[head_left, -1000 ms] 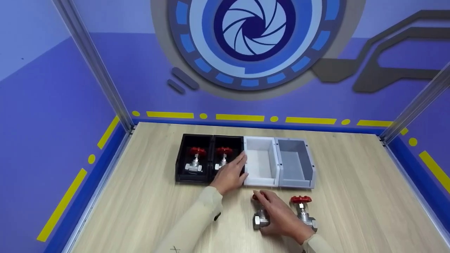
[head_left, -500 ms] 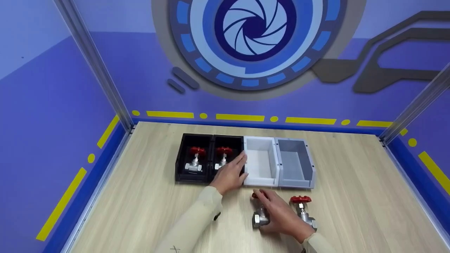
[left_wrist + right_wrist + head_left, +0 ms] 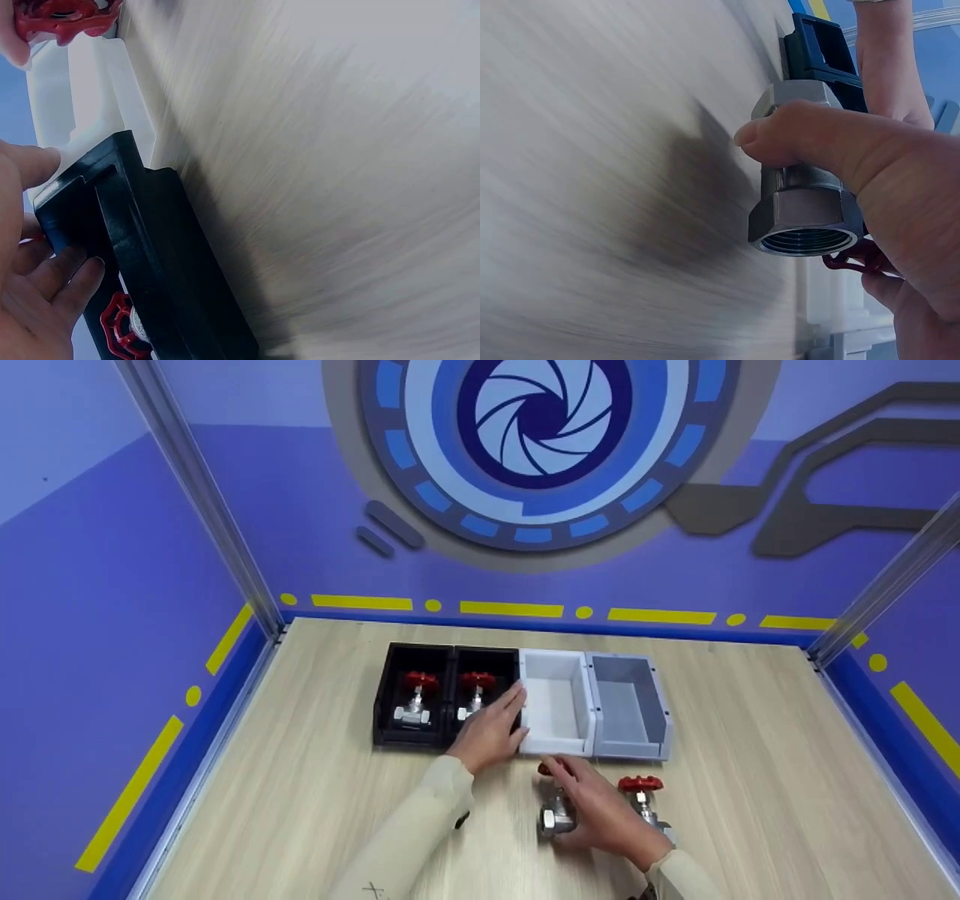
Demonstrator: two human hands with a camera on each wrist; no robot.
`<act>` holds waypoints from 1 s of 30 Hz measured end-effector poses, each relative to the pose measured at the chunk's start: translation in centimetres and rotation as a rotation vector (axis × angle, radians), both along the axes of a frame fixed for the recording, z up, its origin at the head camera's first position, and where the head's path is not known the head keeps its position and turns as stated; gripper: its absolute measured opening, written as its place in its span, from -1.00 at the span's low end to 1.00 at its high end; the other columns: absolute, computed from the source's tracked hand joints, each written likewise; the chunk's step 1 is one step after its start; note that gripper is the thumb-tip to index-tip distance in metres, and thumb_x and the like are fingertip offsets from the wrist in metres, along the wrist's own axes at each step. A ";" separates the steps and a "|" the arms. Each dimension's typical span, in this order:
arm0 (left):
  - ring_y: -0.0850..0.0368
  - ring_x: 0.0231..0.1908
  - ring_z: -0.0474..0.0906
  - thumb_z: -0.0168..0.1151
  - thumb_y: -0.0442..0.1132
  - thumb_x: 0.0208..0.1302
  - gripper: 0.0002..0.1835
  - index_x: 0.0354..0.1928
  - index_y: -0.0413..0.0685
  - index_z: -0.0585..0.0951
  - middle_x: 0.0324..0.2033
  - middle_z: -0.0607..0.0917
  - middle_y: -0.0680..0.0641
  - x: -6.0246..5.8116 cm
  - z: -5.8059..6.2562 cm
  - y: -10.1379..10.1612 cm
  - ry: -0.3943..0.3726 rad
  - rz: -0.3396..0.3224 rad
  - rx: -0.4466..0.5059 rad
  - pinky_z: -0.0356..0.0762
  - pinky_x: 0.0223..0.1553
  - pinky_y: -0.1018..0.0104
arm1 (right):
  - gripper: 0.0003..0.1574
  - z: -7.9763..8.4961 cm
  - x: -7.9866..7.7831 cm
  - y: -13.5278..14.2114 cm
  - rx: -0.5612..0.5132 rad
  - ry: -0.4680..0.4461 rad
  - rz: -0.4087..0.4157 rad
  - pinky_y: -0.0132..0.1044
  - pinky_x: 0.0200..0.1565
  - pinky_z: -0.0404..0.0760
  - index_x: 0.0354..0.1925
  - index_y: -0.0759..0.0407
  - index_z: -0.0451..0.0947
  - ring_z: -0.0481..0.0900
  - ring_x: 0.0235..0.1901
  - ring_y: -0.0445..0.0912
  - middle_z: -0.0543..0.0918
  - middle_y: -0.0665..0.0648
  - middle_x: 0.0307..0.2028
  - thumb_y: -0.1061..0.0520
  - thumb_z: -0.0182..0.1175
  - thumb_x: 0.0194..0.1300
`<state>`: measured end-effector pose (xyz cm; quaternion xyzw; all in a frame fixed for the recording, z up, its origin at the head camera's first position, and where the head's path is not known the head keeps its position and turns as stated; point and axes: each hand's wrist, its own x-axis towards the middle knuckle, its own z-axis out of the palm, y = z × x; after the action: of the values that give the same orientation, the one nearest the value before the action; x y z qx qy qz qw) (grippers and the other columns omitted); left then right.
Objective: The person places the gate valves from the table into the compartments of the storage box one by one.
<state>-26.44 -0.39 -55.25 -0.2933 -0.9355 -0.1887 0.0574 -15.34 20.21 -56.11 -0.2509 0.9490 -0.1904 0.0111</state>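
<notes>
My right hand [image 3: 600, 810] grips a metal gate valve [image 3: 556, 819] with a red handwheel, fingers at the wheel and thumb on the body. In the right wrist view the valve's threaded end [image 3: 806, 238] shows, and its shadow lies apart on the table. My left hand [image 3: 491, 733] rests with extended fingers at the wall between the second black bin [image 3: 501, 660] and the white bin [image 3: 555, 746]. Part of the valve [image 3: 478, 682] in that black bin is hidden behind it. A further valve [image 3: 641, 787] stands on the table, partly behind my right hand.
The leftmost black bin [image 3: 382, 697] holds another red-wheeled valve [image 3: 416, 697]. A grey bin [image 3: 630, 750] ends the row on the right. Blue printed walls [image 3: 480, 577] and metal corner posts [image 3: 202, 502] enclose the wooden table [image 3: 750, 735].
The valve in my right hand has risen slightly with the hand. My left hand stays at the bins, and the other valves keep their places.
</notes>
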 end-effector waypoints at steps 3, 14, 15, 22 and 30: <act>0.04 0.19 0.53 0.16 -0.03 0.34 -0.32 0.43 -0.10 0.27 0.45 0.27 -0.04 0.0 -0.1 0.0 0.013 -0.001 -0.006 0.54 0.11 0.15 | 0.46 0.2 -0.2 0.1 0.015 -0.007 -0.002 -0.01 0.23 0.46 0.50 0.03 0.06 0.36 0.26 0.03 0.30 0.17 0.33 -0.03 0.60 -0.33; 0.03 0.16 0.55 0.16 -0.03 0.34 -0.33 0.41 -0.14 0.29 0.44 0.28 -0.05 -0.1 -0.2 0.0 0.029 -0.007 -0.006 0.56 0.08 0.14 | 0.48 0.9 -0.9 0.3 0.012 0.083 0.014 0.00 0.23 0.46 0.49 0.05 0.07 0.38 0.26 0.09 0.35 0.24 0.30 -0.12 0.61 -0.33; 0.03 0.16 0.55 0.16 -0.03 0.34 -0.33 0.42 -0.14 0.29 0.44 0.28 -0.05 -0.1 -0.2 0.0 0.025 -0.006 -0.006 0.55 0.09 0.13 | 0.48 1.0 -1.0 0.4 0.012 0.084 0.015 -0.01 0.23 0.46 0.50 0.05 0.07 0.38 0.26 0.08 0.35 0.23 0.30 -0.13 0.61 -0.32; 0.03 0.17 0.54 0.14 -0.03 0.36 -0.31 0.45 -0.09 0.23 0.46 0.23 -0.03 0.0 -0.1 0.1 -0.004 0.003 -0.019 0.54 0.12 0.12 | 0.48 1.5 -1.5 0.5 0.007 0.042 0.003 0.03 0.24 0.45 0.51 0.01 0.04 0.35 0.29 0.12 0.33 0.27 0.33 -0.12 0.61 -0.30; 0.04 0.16 0.54 0.15 -0.04 0.36 -0.33 0.44 -0.10 0.25 0.46 0.24 -0.03 0.0 -0.2 0.2 -0.001 0.008 -0.020 0.54 0.12 0.15 | 0.48 2.1 -2.2 0.4 0.006 0.063 -0.009 0.02 0.23 0.46 0.48 0.09 0.08 0.36 0.28 0.16 0.33 0.29 0.32 -0.10 0.63 -0.34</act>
<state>-26.40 -0.22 -55.40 -0.2898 -0.9385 -0.1794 0.0550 -17.56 20.64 -53.98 -0.2524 0.9506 -0.1795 -0.0189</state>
